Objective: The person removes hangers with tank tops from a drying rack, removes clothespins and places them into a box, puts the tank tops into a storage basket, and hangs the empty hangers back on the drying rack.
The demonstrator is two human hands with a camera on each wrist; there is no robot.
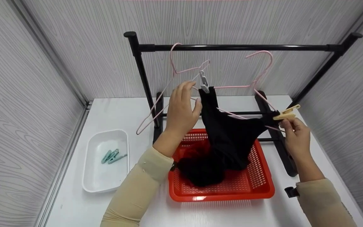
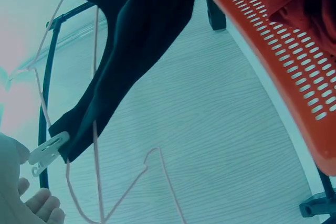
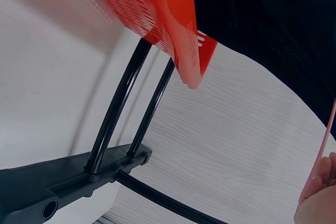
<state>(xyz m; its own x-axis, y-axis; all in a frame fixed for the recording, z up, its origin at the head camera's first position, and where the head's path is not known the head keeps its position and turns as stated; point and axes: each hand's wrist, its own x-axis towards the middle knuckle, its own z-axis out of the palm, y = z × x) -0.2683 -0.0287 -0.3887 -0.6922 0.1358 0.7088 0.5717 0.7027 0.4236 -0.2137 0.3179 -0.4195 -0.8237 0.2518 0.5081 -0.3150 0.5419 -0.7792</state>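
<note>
No readable text, label, brand, number or sign in any of the three views. Checked the visible surfaces in the head view and both wrist views: none carries lettering or markings that can be made out.

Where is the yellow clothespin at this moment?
In the head view, the yellow clothespin is on the right, pinched by the right hand at the corner of the black garment on the pink hanger.
</note>
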